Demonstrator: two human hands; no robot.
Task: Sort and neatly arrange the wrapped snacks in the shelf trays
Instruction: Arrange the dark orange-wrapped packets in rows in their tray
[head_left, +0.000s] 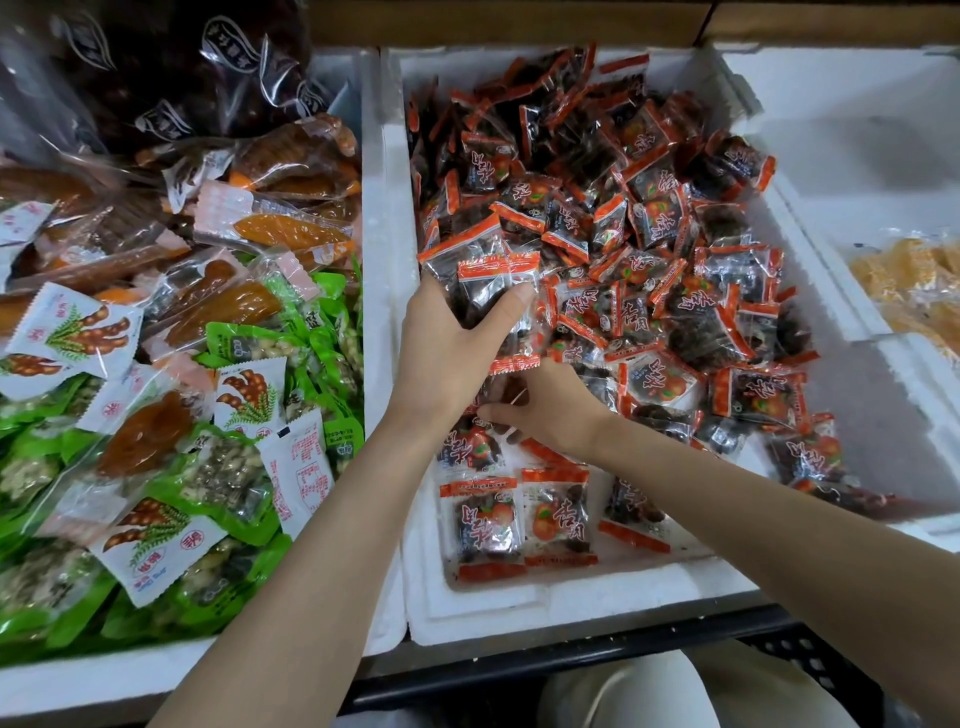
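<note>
The left hand (448, 353) clasps a packet stack (485, 291) in curled fingers (435, 287); the right hand (553, 413) pinches one packet (500, 394) below.

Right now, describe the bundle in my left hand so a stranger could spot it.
Find the middle white foam tray, heaped with orange-edged dark packets. Near its left wall the left hand grips a bundle of them. Only these are stacked together; the rest lie loose.

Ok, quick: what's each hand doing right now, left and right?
Left hand: holding a stack of orange-edged packets above the middle tray.
Right hand: fingers curled, pinching a dark packet just under that stack.
</note>
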